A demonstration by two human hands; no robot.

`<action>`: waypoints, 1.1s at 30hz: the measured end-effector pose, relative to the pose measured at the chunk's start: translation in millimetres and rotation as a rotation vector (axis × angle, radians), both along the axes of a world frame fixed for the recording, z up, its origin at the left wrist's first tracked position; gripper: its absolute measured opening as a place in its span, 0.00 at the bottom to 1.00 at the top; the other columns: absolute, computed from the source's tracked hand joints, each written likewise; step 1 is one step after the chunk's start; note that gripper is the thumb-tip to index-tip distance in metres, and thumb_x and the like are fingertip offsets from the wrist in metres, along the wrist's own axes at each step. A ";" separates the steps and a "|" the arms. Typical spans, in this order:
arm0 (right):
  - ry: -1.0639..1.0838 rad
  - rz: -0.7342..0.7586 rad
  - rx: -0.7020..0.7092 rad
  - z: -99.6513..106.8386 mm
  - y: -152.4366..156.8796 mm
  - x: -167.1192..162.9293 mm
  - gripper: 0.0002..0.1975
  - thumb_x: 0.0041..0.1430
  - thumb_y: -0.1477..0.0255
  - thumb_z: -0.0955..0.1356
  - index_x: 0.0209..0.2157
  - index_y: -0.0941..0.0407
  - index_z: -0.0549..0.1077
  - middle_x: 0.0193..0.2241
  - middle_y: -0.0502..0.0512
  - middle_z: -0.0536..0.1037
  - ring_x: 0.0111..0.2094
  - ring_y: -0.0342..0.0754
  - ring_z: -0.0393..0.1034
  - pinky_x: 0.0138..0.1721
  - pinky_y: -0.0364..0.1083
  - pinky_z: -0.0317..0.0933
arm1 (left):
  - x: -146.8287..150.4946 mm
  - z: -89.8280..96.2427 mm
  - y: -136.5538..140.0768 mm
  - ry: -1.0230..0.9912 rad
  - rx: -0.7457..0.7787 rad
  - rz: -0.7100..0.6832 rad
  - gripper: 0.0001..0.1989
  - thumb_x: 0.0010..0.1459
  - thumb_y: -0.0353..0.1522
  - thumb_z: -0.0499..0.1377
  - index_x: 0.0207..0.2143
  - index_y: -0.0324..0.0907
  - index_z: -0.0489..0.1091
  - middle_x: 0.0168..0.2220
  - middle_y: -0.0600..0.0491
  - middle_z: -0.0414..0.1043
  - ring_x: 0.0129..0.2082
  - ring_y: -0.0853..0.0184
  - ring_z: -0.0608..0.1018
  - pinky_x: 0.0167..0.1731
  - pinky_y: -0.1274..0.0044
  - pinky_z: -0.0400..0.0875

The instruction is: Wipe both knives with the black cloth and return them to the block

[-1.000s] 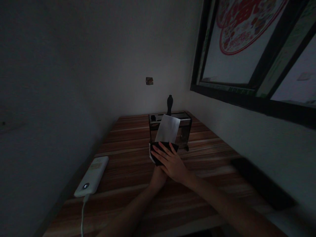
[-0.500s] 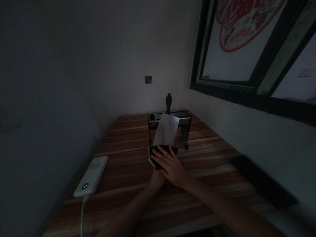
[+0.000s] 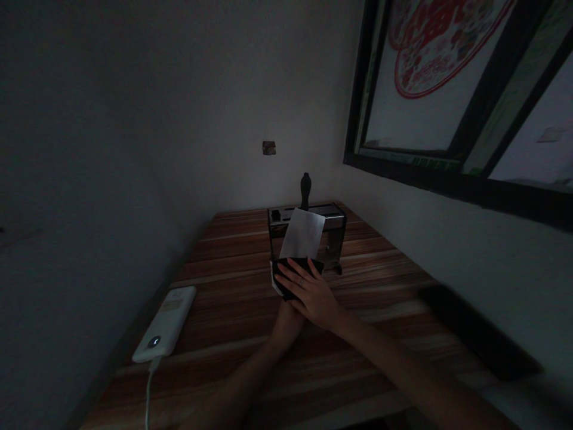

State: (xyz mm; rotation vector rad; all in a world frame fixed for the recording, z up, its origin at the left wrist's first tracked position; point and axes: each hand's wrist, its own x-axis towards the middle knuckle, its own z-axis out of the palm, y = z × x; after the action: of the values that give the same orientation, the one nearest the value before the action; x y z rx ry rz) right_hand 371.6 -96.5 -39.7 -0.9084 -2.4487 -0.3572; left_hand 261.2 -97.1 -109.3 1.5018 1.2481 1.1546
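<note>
- Since 0.5 s ago hardly any move: both hands stay on the same dark bundle, white sheet keeps its tilt; view shifted a touch, nothing else.
- Head view, very dim room.
- Right hand [image 3: 313,294]: laid flat over the small black folded cloth-like pad [image 3: 292,276], fingers [image 3: 292,274] spread across its top, pressing/gripping it.
- Left hand [image 3: 286,319]: mostly hidden under the right wrist; seems to hold the pad from below, but how far it's closed can't be told.
- Pale grey rectangular paper sheet [image 3: 302,234]: sticks up out of the pad's far edge, leaning right, in front of the rack.
- White strip of paper shows at the pad's left edge.
- Pad sits near the middle of the striped brown wooden table [image 3: 371,286], just near of the shiny metal box-shaped rack [image 3: 335,233].
- Black bulb-topped handle [image 3: 305,189] rises behind the rack at the far wall.
- White oblong power bank [image 3: 165,324] w/ lit dot, near left, well apart from hands; white cable [image 3: 147,394] runs off its near end.
- Flat black slab [image 3: 477,331] lies at right by the wall.
- Dark-framed window [image 3: 447,179] w/ red round paper cutting [image 3: 430,54], upper right.
</note>
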 end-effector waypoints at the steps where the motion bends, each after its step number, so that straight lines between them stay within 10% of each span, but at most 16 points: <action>1: 0.004 -0.011 0.012 2.1 3.0 0.6 0.29 0.58 0.71 0.63 0.61 0.54 0.53 0.62 0.52 0.53 0.64 0.50 0.36 0.61 0.62 0.36 | -0.8 3.0 -1.4 0.003 0.005 -0.016 0.08 0.49 0.27 0.58 0.35 0.37 0.71 0.36 0.45 0.75 0.39 0.60 0.75 0.39 0.71 0.69; 7: 0.065 -0.093 0.066 21.8 25.7 4.3 0.29 0.58 0.72 0.62 0.61 0.53 0.52 0.62 0.51 0.52 0.64 0.49 0.36 0.61 0.62 0.35 | -0.5 19.7 -5.9 0.010 0.059 -0.094 0.16 0.50 0.29 0.56 0.43 0.37 0.64 0.41 0.46 0.74 0.39 0.64 0.75 0.41 0.73 0.67; 20: 0.200 -0.190 0.172 63.6 68.6 13.9 0.26 0.61 0.70 0.60 0.61 0.52 0.52 0.63 0.51 0.51 0.64 0.49 0.36 0.62 0.60 0.31 | -1.7 21.0 -7.1 0.087 0.024 -0.094 0.05 0.52 0.33 0.53 0.31 0.40 0.61 0.27 0.55 0.66 0.27 0.70 0.68 0.29 0.79 0.62; 33: 0.229 -0.227 0.192 67.4 74.7 14.4 0.26 0.61 0.69 0.59 0.61 0.53 0.54 0.63 0.51 0.51 0.64 0.49 0.37 0.62 0.59 0.30 | -0.4 26.9 -10.1 0.096 0.014 -0.087 0.04 0.53 0.31 0.53 0.32 0.40 0.61 0.27 0.55 0.66 0.28 0.70 0.68 0.30 0.79 0.62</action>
State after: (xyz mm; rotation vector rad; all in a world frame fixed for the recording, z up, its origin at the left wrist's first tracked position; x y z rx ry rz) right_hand 386.0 -21.7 27.7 -1.0814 -2.0696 -0.5273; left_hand 260.8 -107.2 -82.5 1.6223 1.2283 1.0467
